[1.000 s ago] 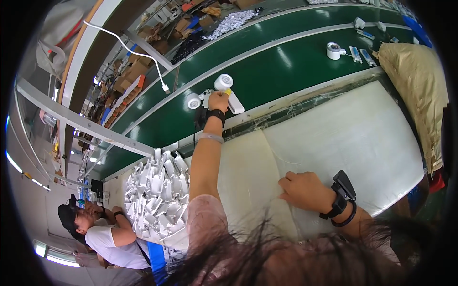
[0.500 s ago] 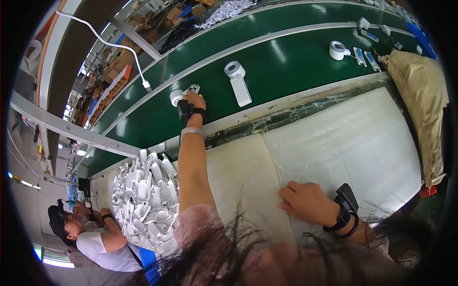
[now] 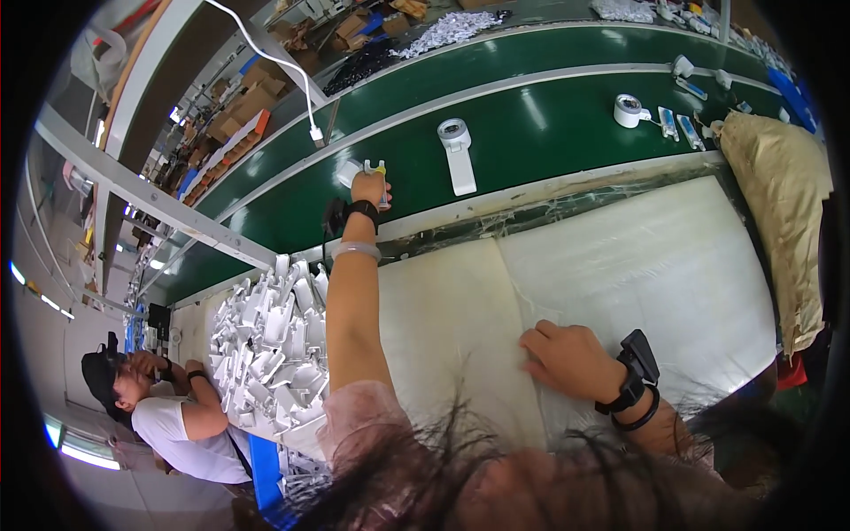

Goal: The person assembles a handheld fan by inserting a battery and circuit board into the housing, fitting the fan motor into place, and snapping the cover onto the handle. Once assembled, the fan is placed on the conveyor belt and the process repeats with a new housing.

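Stretched out over the green conveyor belt (image 3: 522, 119), my left hand (image 3: 369, 187) is closed around a white round-headed device (image 3: 349, 173). Its round head sticks out left of my fingers, and a yellowish and clear part shows at their right side; my palm hides the rest. To the right on the belt lies a similar white device (image 3: 459, 159) with a round face and a long handle. My right hand (image 3: 574, 361) rests on the pale covered table (image 3: 443, 310), its fingers loosely curled with nothing visible in them.
A heap of white plastic shells (image 3: 270, 345) lies left of my left forearm. Farther right on the belt are another round head (image 3: 628, 111) and blue-white pieces (image 3: 668, 124). A brown sack (image 3: 770, 212) borders the right. A cable (image 3: 292, 66) hangs overhead. A person (image 3: 168, 416) leans at left.
My left hand has turned, so the yellowish and clear part at its right side now shows more. My right hand stays on the table. The whole view has shifted slightly.
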Motion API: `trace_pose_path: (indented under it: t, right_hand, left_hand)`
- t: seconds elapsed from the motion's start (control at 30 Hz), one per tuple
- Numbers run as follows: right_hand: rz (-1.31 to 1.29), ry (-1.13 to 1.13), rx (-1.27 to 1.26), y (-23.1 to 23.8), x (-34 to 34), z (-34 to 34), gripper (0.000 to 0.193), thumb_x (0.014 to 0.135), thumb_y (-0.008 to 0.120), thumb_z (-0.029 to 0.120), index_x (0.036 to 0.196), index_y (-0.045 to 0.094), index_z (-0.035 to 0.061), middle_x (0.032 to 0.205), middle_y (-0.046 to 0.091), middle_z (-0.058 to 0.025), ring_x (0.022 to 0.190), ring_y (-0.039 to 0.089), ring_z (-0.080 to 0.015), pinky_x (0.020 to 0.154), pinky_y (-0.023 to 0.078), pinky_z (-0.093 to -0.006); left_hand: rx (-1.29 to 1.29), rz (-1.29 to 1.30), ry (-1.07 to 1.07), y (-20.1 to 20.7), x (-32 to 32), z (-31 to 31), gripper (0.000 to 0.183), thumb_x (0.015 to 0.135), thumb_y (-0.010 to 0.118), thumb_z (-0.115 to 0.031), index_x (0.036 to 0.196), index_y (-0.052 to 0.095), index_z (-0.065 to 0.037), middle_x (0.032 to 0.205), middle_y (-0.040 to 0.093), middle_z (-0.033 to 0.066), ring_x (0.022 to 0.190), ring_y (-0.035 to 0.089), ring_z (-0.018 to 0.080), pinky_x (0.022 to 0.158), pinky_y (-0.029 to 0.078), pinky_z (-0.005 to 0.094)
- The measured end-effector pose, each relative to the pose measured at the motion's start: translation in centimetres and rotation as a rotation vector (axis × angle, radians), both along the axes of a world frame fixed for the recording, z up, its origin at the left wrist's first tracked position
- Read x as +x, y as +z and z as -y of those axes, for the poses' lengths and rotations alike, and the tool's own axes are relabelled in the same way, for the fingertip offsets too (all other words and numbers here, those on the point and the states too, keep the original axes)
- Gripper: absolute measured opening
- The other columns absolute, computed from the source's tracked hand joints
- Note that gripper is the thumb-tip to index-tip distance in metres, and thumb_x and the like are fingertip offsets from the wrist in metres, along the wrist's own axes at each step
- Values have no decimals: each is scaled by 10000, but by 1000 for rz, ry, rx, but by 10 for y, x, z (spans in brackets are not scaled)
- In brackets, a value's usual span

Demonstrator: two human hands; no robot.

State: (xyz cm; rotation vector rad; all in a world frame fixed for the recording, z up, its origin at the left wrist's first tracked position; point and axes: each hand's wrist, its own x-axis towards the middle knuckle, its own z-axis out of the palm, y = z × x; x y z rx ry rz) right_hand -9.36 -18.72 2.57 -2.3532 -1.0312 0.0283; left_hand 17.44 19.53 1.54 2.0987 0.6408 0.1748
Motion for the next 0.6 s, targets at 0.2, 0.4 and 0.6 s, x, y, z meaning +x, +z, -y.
trace_pose_path:
  t: [0.2, 0.4, 0.6]
  right_hand:
    - [-46, -27, 98, 10, -3, -10, 362, 778, 697, 160, 1101, 568, 57, 981, 606, -122, 838, 615, -336, 716, 508, -425]
    - [164, -117, 288, 14, 0, -7, 607, 728, 670, 2, 1297, 461, 17, 1208, 526, -237, 1125, 490, -431, 956, 429, -455]
    - [263, -27, 389, 29, -5, -13, 631, 696, 694, 0, 1290, 485, 45, 1220, 547, -200, 1122, 501, -412, 969, 400, -451]
  left_hand:
    - [-520, 251, -152, 44, -80, 18, 212, 952, 522, -234, 1035, 563, -43, 789, 649, 81, 581, 617, 166, 467, 516, 311]
    - [-699, 103, -701, 80, -192, 114, 281, 940, 581, -294, 1027, 603, -28, 797, 645, 77, 576, 609, 142, 501, 495, 257]
    - [-650, -112, -1173, 72, -286, 169, 259, 932, 581, -268, 1010, 601, -21, 757, 665, 82, 552, 635, 137, 496, 523, 252]
